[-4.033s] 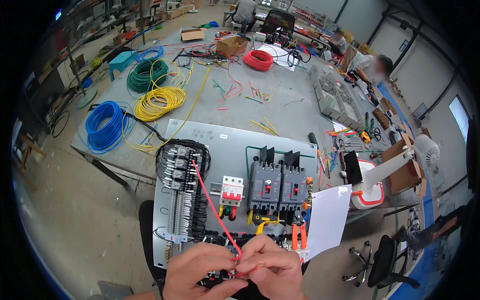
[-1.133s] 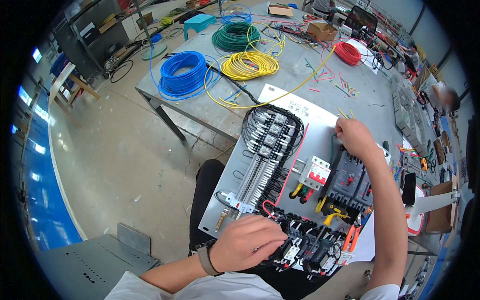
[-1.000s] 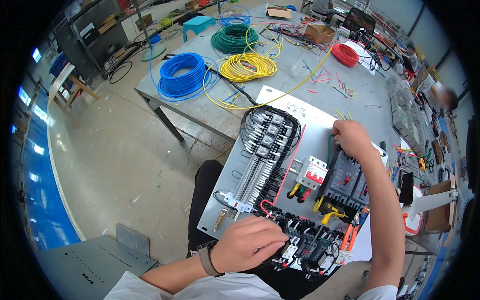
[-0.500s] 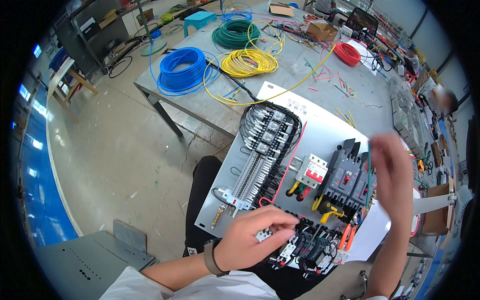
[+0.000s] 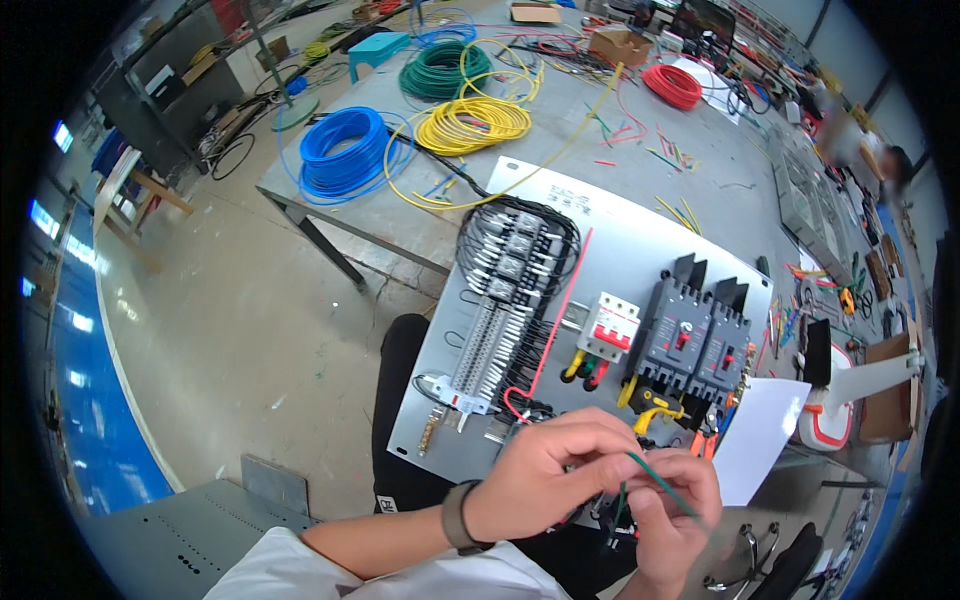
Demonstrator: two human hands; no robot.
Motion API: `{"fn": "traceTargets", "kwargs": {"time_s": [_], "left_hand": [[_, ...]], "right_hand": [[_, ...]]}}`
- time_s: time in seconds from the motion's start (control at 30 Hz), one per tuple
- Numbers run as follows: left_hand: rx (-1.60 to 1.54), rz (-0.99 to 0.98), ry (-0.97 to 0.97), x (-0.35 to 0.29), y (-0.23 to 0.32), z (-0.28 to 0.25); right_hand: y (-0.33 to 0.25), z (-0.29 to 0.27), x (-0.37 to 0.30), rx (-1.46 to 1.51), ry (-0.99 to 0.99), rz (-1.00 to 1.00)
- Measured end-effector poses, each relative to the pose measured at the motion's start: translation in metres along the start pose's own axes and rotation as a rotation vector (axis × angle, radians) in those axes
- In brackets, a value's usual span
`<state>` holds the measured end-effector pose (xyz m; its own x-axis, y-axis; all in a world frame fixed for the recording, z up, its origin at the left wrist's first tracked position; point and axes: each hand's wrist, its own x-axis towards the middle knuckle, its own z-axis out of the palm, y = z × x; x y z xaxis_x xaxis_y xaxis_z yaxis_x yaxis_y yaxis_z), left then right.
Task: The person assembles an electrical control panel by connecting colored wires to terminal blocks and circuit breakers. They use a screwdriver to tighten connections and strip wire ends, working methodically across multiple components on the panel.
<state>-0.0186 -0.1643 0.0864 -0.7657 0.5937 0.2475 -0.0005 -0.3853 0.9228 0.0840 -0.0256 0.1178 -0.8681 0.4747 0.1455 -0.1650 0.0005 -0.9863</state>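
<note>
My left hand [image 5: 562, 470], with a dark band at the wrist, pinches a short green wire [image 5: 662, 480] between thumb and forefinger. On the wire's other side my right hand [image 5: 680, 525] grips it too, fingers curled. Both hands are above the near edge of a white metal mounting plate [image 5: 625, 245], partly hiding black contactors there. A terminal strip [image 5: 490, 345] with black wires runs along the plate's left. Right of it are a red wire [image 5: 562, 325], a small white breaker [image 5: 609, 325] with red levers, and two dark grey moulded-case breakers [image 5: 680, 335]. Beside them lies an orange-handled tool [image 5: 705, 442].
Coils of blue [image 5: 345, 150], yellow [image 5: 470, 125], green [image 5: 445, 68] and red wire [image 5: 672, 86] lie on the grey table [image 5: 560, 110] with wire scraps. White paper [image 5: 765, 430] lies right of the plate. Farther right stands a white-and-red device [image 5: 828, 410]; another person [image 5: 865, 150] is beyond.
My right hand has come down and left from beside the large breakers, bringing the green wire to my left hand. My left hand has shifted right and now pinches the wire.
</note>
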Motion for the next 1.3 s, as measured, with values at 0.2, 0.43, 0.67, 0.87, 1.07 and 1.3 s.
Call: {"fn": "traceTargets", "kwargs": {"time_s": [0.2,0.43,0.67,0.87,1.07,1.3], "left_hand": [[-0.287,-0.448,-0.029,0.002,0.031,0.000],[-0.315,-0.404,-0.033,0.003,0.033,0.009],[-0.267,-0.469,-0.075,0.008,0.036,0.008],[-0.267,-0.383,-0.106,0.007,0.031,0.007],[-0.168,-0.426,-0.193,0.015,0.049,0.007],[0.141,-0.336,-0.380,0.025,0.059,-0.002]], "right_hand": [[-0.016,-0.038,-0.010,-0.188,0.021,-0.324],[-0.011,-0.039,-0.015,-0.207,0.165,-0.055],[0.005,-0.042,-0.014,-0.028,-0.085,-0.403],[0.017,-0.035,-0.011,0.088,-0.109,-0.495],[0.019,-0.040,-0.018,0.105,0.007,-0.456],[-0.005,-0.036,-0.002,0.411,-0.114,-0.247]]}}
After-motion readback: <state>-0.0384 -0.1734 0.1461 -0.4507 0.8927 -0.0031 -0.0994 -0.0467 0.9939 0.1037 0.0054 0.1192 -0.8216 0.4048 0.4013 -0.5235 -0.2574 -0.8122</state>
